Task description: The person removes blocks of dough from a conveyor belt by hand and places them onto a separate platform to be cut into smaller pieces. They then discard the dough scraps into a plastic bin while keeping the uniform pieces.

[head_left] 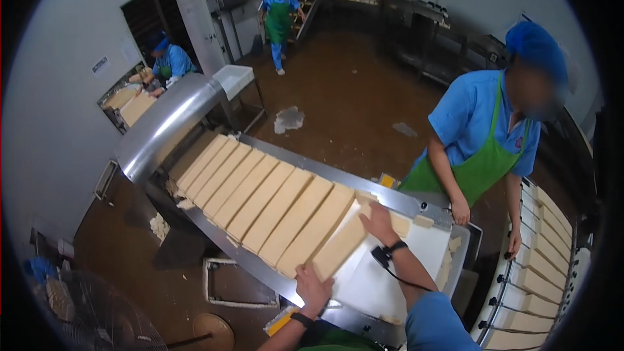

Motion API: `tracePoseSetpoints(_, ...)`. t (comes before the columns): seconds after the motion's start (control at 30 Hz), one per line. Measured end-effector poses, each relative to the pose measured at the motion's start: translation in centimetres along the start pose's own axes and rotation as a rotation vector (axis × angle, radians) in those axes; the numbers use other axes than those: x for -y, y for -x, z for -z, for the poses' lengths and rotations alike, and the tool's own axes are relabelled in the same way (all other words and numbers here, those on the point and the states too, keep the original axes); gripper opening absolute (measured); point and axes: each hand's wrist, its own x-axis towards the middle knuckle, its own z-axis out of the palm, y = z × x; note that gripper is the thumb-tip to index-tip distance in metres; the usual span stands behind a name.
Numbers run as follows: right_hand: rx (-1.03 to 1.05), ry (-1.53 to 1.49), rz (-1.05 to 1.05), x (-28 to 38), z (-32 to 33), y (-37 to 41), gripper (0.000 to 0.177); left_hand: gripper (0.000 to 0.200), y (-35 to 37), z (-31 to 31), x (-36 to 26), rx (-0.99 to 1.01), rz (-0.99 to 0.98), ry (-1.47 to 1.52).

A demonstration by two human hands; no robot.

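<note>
Several long pale slabs [260, 192] lie side by side across the metal conveyor table [250, 276]. At the near end of the row, one slab [339, 244] lies slightly apart on the white surface [377, 279]. My left hand [313, 289] is at its lower end, with the fingers bent against the edge. At the upper end, my right hand [379, 224] rests on the slab's other end, its fingers partly hidden. Small offcuts [424, 221] lie to the right of my right hand.
A co-worker [484, 123] stands at the right, beside a second conveyor with slabs [543, 266]. Another person [279, 16] is at the back, and one more [170, 58] works at the upper left. A curved metal hood [172, 123] covers the far end. A fan [104, 315] stands lower left.
</note>
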Motion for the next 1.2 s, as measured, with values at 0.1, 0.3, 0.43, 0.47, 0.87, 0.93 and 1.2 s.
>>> tracePoseSetpoints(0.1, 0.003, 0.003, -0.187, -2.4, 4.7, 4.6, 0.064, 0.073, 0.1, 0.0, -0.6, 0.135, -0.166, -0.012)
tracePoseSetpoints(0.3, -0.038, 0.196, -0.461, -4.8, 11.2, 15.3, 0.055, 0.087, -1.1, 0.5, -2.3, 0.440, -0.369, -0.124)
tracePoseSetpoints(0.43, -0.425, 0.101, -0.416, -3.5, 6.9, 18.4, 0.052, 0.092, -2.4, -5.3, 0.5, 0.430, -0.514, -0.278)
tracePoseSetpoints(0.47, -0.405, 0.029, -0.431, -2.5, 7.7, 19.0, 0.052, 0.087, -1.9, -5.8, 1.2, 0.347, -0.550, -0.283)
tracePoseSetpoints(0.87, -0.966, -0.043, -0.747, 0.5, 20.7, 36.6, 0.057, 0.061, 10.5, -5.4, -10.5, 0.209, -0.985, 0.168)
tracePoseSetpoints(0.93, -1.099, 0.098, -0.808, -1.0, 24.3, 41.3, 0.052, 0.063, 14.5, -5.3, -15.2, 0.302, -1.073, 0.197)
tracePoseSetpoints(1.2, -1.369, 0.354, -1.053, -8.5, 34.6, 60.5, 0.037, 0.075, 30.2, -4.9, -26.8, 0.993, -1.400, 0.122)
